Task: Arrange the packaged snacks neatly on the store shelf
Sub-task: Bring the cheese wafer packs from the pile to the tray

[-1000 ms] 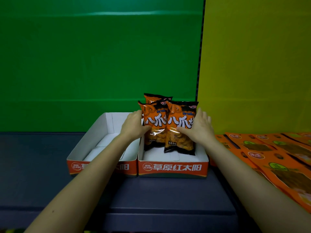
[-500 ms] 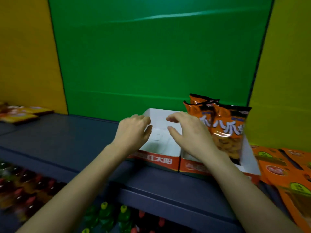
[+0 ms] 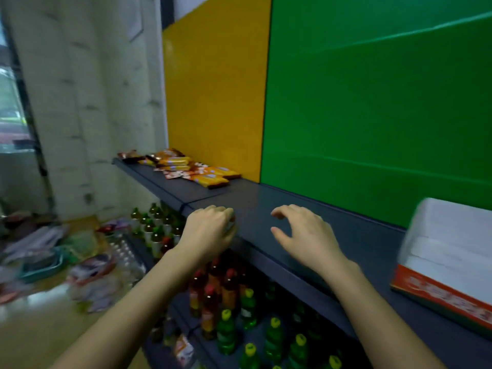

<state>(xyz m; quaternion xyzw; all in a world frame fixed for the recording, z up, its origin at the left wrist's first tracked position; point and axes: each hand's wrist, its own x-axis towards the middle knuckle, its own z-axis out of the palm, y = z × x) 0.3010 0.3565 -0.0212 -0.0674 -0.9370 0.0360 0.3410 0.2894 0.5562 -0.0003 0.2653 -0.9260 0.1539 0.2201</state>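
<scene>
My left hand hovers over the front edge of the dark grey shelf, fingers loosely curled and holding nothing. To its right, my right hand is above the shelf with fingers spread, also holding nothing. A white cardboard display box with an orange front stands at the far right of the shelf, blurred and partly cut off by the frame. Several orange and yellow snack packets lie in a loose pile at the far left end of the shelf. The orange bags seen earlier are out of view.
Behind the shelf are yellow and green back panels. Drink bottles with red, yellow and green caps fill the shelves below. More packages and a teal basket lie scattered on the floor at left, by a white wall.
The view has swung left. Both hands let go of the orange bags in the right box and moved left past the empty box; they now hover over bare shelf.
</scene>
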